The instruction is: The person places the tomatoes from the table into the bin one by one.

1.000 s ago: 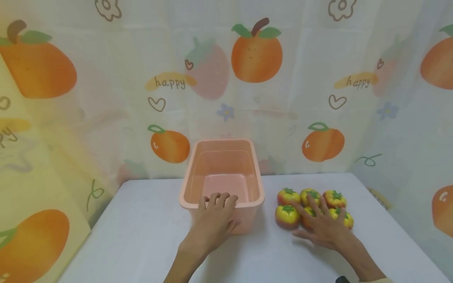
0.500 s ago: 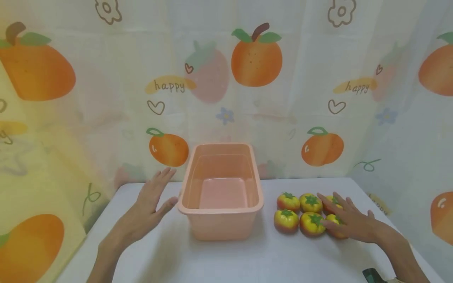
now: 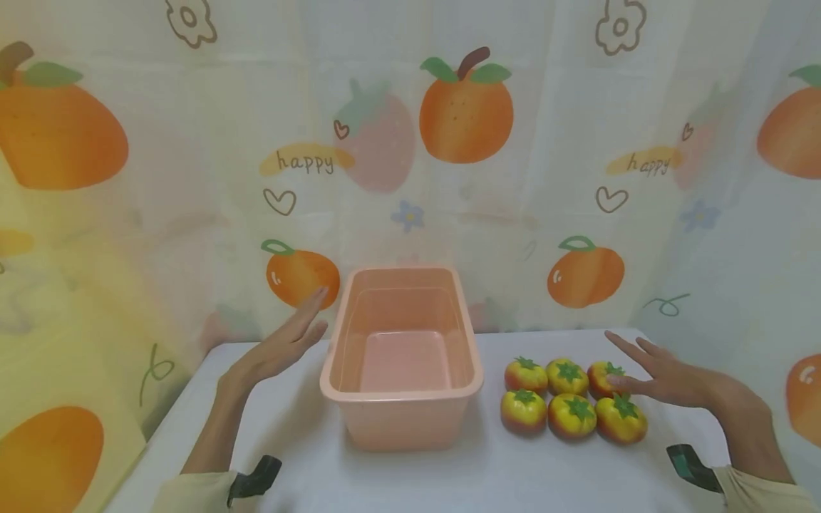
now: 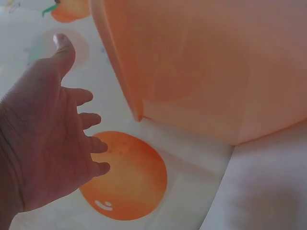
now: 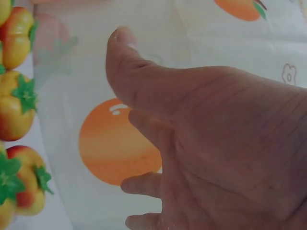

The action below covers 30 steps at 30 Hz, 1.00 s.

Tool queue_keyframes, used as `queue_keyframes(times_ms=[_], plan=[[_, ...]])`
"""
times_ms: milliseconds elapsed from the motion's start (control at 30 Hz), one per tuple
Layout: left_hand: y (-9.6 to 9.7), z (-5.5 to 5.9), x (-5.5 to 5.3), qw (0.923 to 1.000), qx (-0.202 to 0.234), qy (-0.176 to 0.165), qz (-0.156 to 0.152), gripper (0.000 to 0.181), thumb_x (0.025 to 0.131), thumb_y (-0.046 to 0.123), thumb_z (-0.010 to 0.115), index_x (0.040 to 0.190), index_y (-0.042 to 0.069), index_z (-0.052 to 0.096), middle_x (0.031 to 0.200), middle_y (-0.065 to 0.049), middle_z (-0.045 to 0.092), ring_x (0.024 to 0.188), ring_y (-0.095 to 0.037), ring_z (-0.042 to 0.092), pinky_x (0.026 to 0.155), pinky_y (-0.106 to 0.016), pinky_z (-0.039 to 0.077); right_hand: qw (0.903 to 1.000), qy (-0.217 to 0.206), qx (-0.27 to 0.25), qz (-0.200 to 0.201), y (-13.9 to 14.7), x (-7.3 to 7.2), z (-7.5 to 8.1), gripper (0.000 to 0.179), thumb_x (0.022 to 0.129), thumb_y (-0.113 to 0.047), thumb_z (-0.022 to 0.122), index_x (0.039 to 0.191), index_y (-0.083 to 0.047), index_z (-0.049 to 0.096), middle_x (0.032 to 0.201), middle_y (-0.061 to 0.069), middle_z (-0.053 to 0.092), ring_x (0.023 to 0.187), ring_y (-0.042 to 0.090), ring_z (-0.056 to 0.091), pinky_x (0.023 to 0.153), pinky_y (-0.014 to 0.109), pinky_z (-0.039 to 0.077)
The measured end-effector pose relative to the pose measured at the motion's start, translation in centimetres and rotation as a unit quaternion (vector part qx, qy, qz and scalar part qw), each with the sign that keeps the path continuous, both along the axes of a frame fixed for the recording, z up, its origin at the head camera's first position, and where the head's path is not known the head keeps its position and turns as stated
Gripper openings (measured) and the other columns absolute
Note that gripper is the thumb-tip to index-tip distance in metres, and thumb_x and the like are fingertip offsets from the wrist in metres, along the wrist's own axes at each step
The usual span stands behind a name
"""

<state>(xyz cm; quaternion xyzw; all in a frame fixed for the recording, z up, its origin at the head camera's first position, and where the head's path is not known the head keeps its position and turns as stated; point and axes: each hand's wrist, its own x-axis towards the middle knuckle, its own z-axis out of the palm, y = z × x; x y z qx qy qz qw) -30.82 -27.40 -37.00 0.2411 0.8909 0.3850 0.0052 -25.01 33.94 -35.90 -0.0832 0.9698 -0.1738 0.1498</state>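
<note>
A pink plastic basin (image 3: 410, 424) stands on the white table near the back wall, with nothing inside it. To its left my left hand (image 3: 277, 350) is raised, fingers extended and thumb apart. In the left wrist view that hand (image 4: 50, 134) shows its palm beside the basin's outer wall (image 4: 216, 72), with a gap between. Several yellow-red persimmons (image 3: 572, 415) with green leafy tops sit in two rows right of the basin. Just right of them my right hand (image 3: 686, 381) hovers with spread fingers, holding nothing. The right wrist view has the persimmons (image 5: 17, 103) at its left edge.
A fruit-printed curtain (image 3: 410, 221) hangs close behind the table (image 3: 487, 484) and along both sides. Dark devices sit at the left wrist (image 3: 255, 477) and the right wrist (image 3: 693, 468).
My left hand has left the basin's front rim and moved to its left side. My right hand has drawn away rightward from over the persimmons. Basin and persimmons keep their places.
</note>
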Motion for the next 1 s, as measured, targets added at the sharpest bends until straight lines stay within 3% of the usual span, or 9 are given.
queue_keyframes(times_ms=[200, 367, 567, 800, 867, 1000], plan=[[0.9, -0.7, -2.0, 0.9999, 0.012, -0.004, -0.002, 0.069, 0.112, 0.042, 0.037, 0.169, 0.03, 0.001, 0.179, -0.009, -0.004, 0.165, -0.04, -0.004, 0.12, -0.083, 0.003, 0.9999, -0.012, -0.002, -0.012, 0.1, -1.0, 0.3, 0.105, 0.096, -0.068, 0.056, 0.167, -0.008, 0.006, 0.159, 0.051, -0.002, 0.138, 0.078, 0.005, 0.1, 0.094, 0.02], [2.0, -0.5, -3.0, 0.9997, 0.024, 0.004, -0.008, 0.067, 0.113, 0.037, 0.036, 0.17, 0.027, 0.001, 0.179, -0.007, -0.004, 0.166, -0.037, -0.005, 0.122, -0.081, 0.002, 0.9997, -0.013, 0.002, -0.019, 0.4, -1.7, 0.2, 0.109, 0.094, -0.067, 0.061, 0.167, -0.008, 0.006, 0.158, 0.051, -0.001, 0.138, 0.077, 0.007, 0.101, 0.093, 0.021], [3.4, -0.4, -3.5, 0.9992, 0.034, 0.004, -0.02, 0.067, 0.113, 0.045, 0.031, 0.17, 0.018, 0.006, 0.179, -0.011, -0.002, 0.165, -0.042, -0.006, 0.123, -0.08, 0.0, 0.9998, -0.011, 0.001, -0.019, 0.9, -2.3, -0.5, 0.111, 0.091, -0.061, 0.069, 0.166, -0.005, 0.009, 0.161, 0.048, 0.007, 0.141, 0.073, 0.01, 0.104, 0.091, 0.021], [4.5, -1.5, -3.2, 0.999, 0.042, -0.014, 0.009, 0.069, 0.114, 0.047, 0.021, 0.168, 0.006, 0.007, 0.177, -0.016, -0.007, 0.165, -0.042, -0.007, 0.126, -0.075, 0.002, 0.9993, -0.008, 0.036, 0.009, 1.1, -2.0, -1.5, 0.107, 0.089, -0.059, 0.073, 0.162, 0.001, 0.024, 0.159, 0.042, 0.029, 0.137, 0.068, 0.033, 0.102, 0.086, 0.034], [4.5, -1.7, -3.1, 0.9986, 0.042, -0.023, 0.021, 0.071, 0.114, 0.048, 0.023, 0.168, 0.005, 0.006, 0.177, -0.015, -0.01, 0.165, -0.042, -0.008, 0.127, -0.074, 0.002, 0.9983, -0.026, 0.052, -0.007, 0.9, -1.8, -1.6, 0.106, 0.088, -0.063, 0.072, 0.16, 0.001, 0.028, 0.158, 0.042, 0.033, 0.135, 0.067, 0.036, 0.101, 0.085, 0.036], [4.6, -1.5, -3.1, 0.998, 0.046, -0.037, 0.022, 0.076, 0.113, 0.045, 0.032, 0.167, 0.002, 0.0, 0.177, -0.017, -0.013, 0.164, -0.043, -0.011, 0.127, -0.072, -0.001, 0.991, -0.085, 0.068, -0.078, 0.6, -1.2, -2.0, 0.11, 0.081, -0.07, 0.075, 0.155, 0.003, 0.039, 0.152, 0.042, 0.04, 0.127, 0.063, 0.043, 0.1, 0.082, 0.04]])
